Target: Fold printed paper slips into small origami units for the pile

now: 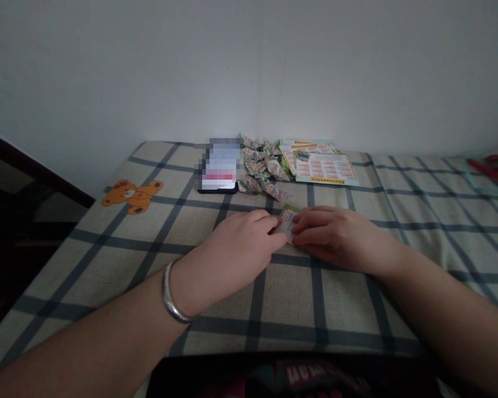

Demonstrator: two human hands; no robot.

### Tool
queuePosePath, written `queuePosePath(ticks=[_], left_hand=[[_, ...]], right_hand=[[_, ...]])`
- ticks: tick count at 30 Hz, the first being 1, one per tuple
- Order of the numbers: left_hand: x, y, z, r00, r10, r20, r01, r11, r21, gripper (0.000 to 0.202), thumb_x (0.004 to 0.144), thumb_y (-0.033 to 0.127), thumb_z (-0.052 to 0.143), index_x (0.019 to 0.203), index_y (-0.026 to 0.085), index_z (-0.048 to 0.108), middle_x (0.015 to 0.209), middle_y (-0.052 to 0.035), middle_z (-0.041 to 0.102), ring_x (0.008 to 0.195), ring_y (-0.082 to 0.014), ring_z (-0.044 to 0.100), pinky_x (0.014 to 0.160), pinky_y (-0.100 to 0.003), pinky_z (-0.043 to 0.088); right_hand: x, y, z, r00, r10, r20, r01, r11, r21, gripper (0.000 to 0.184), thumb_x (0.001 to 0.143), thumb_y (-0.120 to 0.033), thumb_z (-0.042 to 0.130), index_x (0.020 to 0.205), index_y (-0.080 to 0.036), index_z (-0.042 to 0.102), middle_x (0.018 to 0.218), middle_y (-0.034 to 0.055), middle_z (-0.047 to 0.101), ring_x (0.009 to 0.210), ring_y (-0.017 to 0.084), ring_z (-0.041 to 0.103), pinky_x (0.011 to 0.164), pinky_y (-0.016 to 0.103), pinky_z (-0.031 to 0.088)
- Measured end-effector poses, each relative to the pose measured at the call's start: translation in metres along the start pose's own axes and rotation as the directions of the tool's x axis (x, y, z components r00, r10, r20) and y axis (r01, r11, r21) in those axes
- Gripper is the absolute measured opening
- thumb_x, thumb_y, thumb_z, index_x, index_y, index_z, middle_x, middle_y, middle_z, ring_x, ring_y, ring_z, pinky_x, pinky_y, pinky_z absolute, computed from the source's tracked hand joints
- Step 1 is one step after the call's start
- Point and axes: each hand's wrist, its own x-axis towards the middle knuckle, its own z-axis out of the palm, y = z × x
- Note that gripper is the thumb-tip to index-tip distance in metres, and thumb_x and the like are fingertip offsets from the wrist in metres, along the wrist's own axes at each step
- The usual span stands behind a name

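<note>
A small printed paper card [288, 225] with a green edge lies on the checked tablecloth, partly covered by my fingers. My left hand [249, 237], with a silver bangle at its wrist, grips the card's left side with thumb and fingers drawn together. From the right, my right hand [336, 235] presses its closed fingers on the card's other side. Beyond the hands sits a cluster of folded paper pieces [262, 166], printed in the same style. To their right is a loose pile of flat printed calendar cards [327, 168].
A phone [219, 166] with a lit, blurred screen stands left of the folded pieces. An orange bear picture [133, 194] is on the cloth at the left. Red and green items [496, 168] lie at the far right. A pale wall [249, 66] rises behind the table.
</note>
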Motion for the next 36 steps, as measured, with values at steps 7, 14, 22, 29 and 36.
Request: queuePosePath(ticks=[7, 14, 22, 29, 36], left_hand=[[-0.0006, -0.0049, 0.0012, 0.999, 0.039, 0.015, -0.039, 0.999, 0.005, 0.016, 0.090, 0.017, 0.051, 0.101, 0.020, 0.062, 0.115, -0.0051, 0.064, 0.112, -0.0232, 0.056, 0.094, -0.043, 0.049], [-0.0005, -0.0042, -0.0002, 0.999, 0.046, 0.002, -0.046, 0.999, 0.026, 0.017, 0.090, 0.018, 0.053, 0.102, 0.021, 0.065, 0.115, -0.0030, 0.065, 0.112, -0.0230, 0.056, 0.094, -0.043, 0.048], [-0.0012, -0.0062, 0.0042, 0.998, 0.054, -0.030, -0.053, 0.998, 0.032, 0.022, 0.090, 0.019, 0.053, 0.107, 0.019, 0.066, 0.116, -0.0044, 0.066, 0.111, -0.0212, 0.057, 0.097, -0.040, 0.046], [-0.0016, -0.0040, 0.0019, 0.999, 0.021, -0.041, -0.021, 1.000, 0.000, 0.021, 0.089, 0.018, 0.054, 0.104, 0.019, 0.067, 0.116, -0.0045, 0.065, 0.108, -0.0207, 0.057, 0.095, -0.039, 0.046], [-0.0021, -0.0002, -0.0019, 1.000, 0.024, 0.007, -0.024, 1.000, -0.013, 0.025, 0.085, 0.014, 0.058, 0.107, 0.025, 0.066, 0.116, -0.0051, 0.061, 0.102, -0.0222, 0.058, 0.087, -0.039, 0.051]], right_hand=[[-0.0013, 0.0021, -0.0008, 1.000, 0.012, -0.008, -0.011, 0.999, 0.051, 0.022, 0.095, -0.027, 0.052, 0.096, -0.021, 0.073, 0.104, 0.0067, 0.068, 0.096, 0.017, 0.062, 0.084, 0.030, 0.049], [-0.0025, 0.0034, -0.0004, 1.000, 0.024, 0.005, -0.024, 0.998, 0.062, 0.021, 0.094, -0.027, 0.053, 0.095, -0.021, 0.073, 0.101, 0.0064, 0.068, 0.093, 0.017, 0.061, 0.082, 0.030, 0.048], [-0.0044, 0.0049, -0.0006, 0.999, 0.038, 0.017, -0.039, 0.999, 0.034, 0.021, 0.094, -0.026, 0.053, 0.098, -0.022, 0.073, 0.102, 0.0076, 0.067, 0.089, 0.017, 0.062, 0.076, 0.029, 0.048], [-0.0041, 0.0042, -0.0023, 0.999, 0.033, 0.027, -0.034, 0.999, 0.024, 0.019, 0.093, -0.025, 0.054, 0.096, -0.023, 0.073, 0.101, 0.0063, 0.066, 0.088, 0.016, 0.061, 0.075, 0.029, 0.047], [-0.0032, 0.0028, -0.0043, 0.999, 0.026, 0.042, -0.027, 0.999, 0.017, 0.020, 0.093, -0.028, 0.055, 0.098, -0.024, 0.073, 0.100, 0.0054, 0.067, 0.090, 0.017, 0.061, 0.078, 0.030, 0.047]])
